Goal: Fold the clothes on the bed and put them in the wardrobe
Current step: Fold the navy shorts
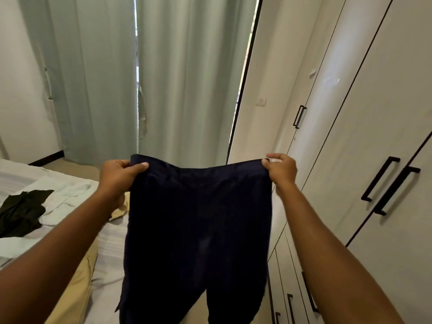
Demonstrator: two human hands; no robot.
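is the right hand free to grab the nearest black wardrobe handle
Probably not yet: the right hand pinches the dark trousers by the waistband. Nothing blocks the handle beside it, so letting go should free it.

Daylight slips in through the slit between the pale curtains (187, 78), straight above the left hand (117, 177), and down a bright strip above the right hand (282, 171). The room is softly and evenly lit, with only faint shadows. The navy trousers (198, 218) hanging below both sets of fingers read nearly black, their folds lost. A pale sheen lies on the wardrobe (332, 80), up and right of the right fingers. Straight edges bow toward the borders, and the forearms look slightly soft.
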